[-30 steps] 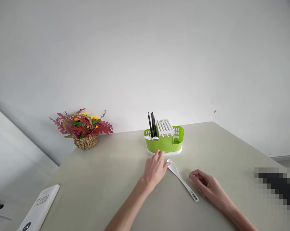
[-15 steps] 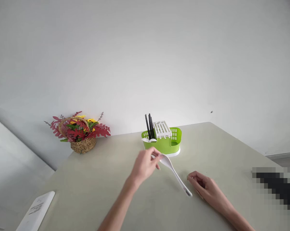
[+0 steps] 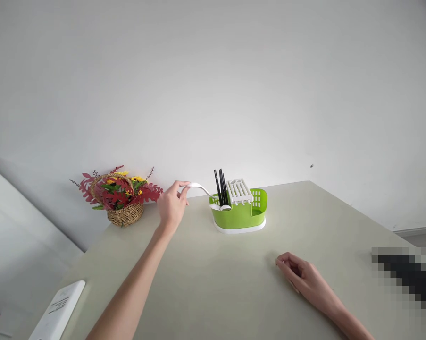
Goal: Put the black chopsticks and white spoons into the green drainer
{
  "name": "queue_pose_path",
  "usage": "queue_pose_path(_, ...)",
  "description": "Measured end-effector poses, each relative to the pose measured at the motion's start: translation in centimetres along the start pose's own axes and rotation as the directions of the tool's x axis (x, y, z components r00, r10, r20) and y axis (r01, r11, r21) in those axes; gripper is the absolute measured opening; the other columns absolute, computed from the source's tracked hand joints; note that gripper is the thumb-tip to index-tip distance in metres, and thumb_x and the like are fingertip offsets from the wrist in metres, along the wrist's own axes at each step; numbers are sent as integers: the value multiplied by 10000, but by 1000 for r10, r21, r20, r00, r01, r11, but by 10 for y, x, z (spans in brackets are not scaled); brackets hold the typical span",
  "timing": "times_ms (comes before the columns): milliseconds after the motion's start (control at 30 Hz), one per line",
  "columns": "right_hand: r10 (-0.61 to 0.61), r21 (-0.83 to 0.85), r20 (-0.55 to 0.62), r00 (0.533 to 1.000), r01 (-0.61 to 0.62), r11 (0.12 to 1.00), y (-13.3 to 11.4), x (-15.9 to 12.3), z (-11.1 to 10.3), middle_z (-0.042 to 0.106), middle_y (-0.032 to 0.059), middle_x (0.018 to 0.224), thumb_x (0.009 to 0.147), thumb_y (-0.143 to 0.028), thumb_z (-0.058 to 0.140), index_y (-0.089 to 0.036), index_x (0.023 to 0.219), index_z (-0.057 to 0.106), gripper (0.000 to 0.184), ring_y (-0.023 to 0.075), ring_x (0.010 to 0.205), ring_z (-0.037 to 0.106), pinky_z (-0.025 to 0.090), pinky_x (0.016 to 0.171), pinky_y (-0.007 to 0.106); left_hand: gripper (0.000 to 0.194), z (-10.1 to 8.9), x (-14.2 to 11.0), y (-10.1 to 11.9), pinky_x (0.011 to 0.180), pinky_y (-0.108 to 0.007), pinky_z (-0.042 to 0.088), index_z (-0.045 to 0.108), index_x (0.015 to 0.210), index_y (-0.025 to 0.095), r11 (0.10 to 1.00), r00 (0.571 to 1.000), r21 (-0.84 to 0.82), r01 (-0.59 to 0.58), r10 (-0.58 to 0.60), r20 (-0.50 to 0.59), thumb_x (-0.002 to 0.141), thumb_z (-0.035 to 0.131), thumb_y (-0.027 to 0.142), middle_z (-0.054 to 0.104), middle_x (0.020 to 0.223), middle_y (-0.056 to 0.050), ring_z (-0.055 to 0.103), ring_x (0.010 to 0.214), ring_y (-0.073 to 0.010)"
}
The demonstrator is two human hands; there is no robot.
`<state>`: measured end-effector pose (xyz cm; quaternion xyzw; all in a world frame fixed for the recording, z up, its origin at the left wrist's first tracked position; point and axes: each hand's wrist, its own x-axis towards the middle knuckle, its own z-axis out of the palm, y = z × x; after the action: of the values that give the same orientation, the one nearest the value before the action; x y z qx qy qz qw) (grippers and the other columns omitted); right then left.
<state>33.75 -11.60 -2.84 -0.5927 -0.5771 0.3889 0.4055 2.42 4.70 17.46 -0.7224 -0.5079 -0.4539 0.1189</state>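
My left hand (image 3: pixel 171 202) pinches a white spoon (image 3: pixel 200 188) by its bowl end. The spoon's handle slopes down to the right, its tip at the left rim of the green utensil caddy (image 3: pixel 236 217). Black chopsticks (image 3: pixel 221 189) stand upright in the caddy's left section, and white spoon bowls (image 3: pixel 220 207) show over its front edge. A white slatted rack (image 3: pixel 239 191) sits across the middle of the caddy. My right hand (image 3: pixel 301 276) rests on the table with fingers curled; whether anything is in them is hidden.
Left of the caddy stands a wicker basket (image 3: pixel 126 216) of red and yellow artificial flowers. A flat white object with dark print (image 3: pixel 59 309) lies at the table's left edge. Behind the table (image 3: pixel 213 288) rises a pale wall. A pixelated dark patch covers the right side.
My left hand has carried the spoon up and to the left, from in front of the caddy to its left side. The right hand stays in place.
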Motion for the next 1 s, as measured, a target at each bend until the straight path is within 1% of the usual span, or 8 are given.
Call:
queue_pose_path(133, -5, 0, -3, 1000, 5, 1000, 0, 1, 0, 352, -52, 662, 960, -606, 454, -220, 881, 619, 427, 131, 619, 343, 298, 563, 258, 155, 25, -14, -3, 613, -213, 399, 737, 1019, 270, 999, 990, 20, -44, 41, 138, 962, 600, 315, 628, 488, 78, 642, 533, -135)
queue_pose_path(333, -5, 9, 0, 1000, 5, 1000, 0, 3, -1, 338, -58, 650, 951, -621, 459, -222, 879, 616, 435, 131, 613, 332, 287, 557, 260, 202, 49, -23, -13, 603, -222, 375, 739, 1025, 290, 996, 962, 22, -91, 83, 260, 984, 570, 392, 601, 479, 76, 609, 517, -142)
queue_pose_path(500, 3, 1, 8, 1000, -3, 1000, 1, 3, -1, 334, -60, 650, 956, -633, 442, -220, 884, 614, 454, 129, 610, 333, 288, 560, 263, 216, 59, -28, -21, 645, -235, 399, 705, 1069, 294, 996, 938, 0, -90, 85, 337, 1000, 523, 389, 586, 469, 81, 627, 548, -165)
queue_pose_path(700, 11, 2, -13, 1000, -11, 1000, 3, 2, 1, 343, -58, 645, 945, -635, 469, -221, 880, 630, 449, 128, 604, 344, 291, 546, 256, 212, 60, -31, -21, 654, -261, 417, 669, 1110, 306, 999, 918, -27, -39, 47, 393, 999, 489, 328, 591, 479, 79, 663, 584, -189)
queue_pose_path(800, 12, 8, -20, 1000, -12, 1000, 5, 2, 2, 364, -57, 626, 944, -622, 480, -223, 877, 641, 436, 128, 595, 349, 302, 535, 251, 224, 59, -40, -26, 698, -273, 454, 634, 1161, 302, 996, 930, -91, 21, 14, 368, 981, 501, 305, 679, 629, 67, 670, 574, -166)
queue_pose_path(900, 4, -18, 2, 1000, -4, 1000, 5, 4, 2, 414, -50, 620, 958, -614, 460, -225, 884, 639, 434, 128, 584, 385, 342, 532, 248, 217, 58, -68, -42, 752, -289, 505, 591, 1152, 267, 961, 960, -218, 169, -110, 259, 950, 527, 315, 743, 1047, -5, 672, 560, -121)
queue_pose_path(933, -10, -39, -8, 1000, 10, 999, 4, 6, 3, 448, -42, 633, 965, -611, 447, -227, 886, 633, 434, 131, 589, 413, 362, 535, 249, 208, 58, -82, -48, 734, -290, 518, 579, 1124, 252, 935, 956, -266, 234, -172, 236, 945, 531, 345, 716, 1155, -32, 667, 547, -110)
queue_pose_path(1000, -75, -110, -78, 994, 67, 992, -4, 13, 4, 562, -8, 737, 976, -593, 432, -233, 939, 625, 410, 142, 635, 495, 421, 567, 254, 236, 58, -111, -61, 625, -276, 515, 566, 1048, 233, 869, 918, -324, 374, -296, 264, 935, 531, 437, 695, 1170, -55, 651, 512, -107)
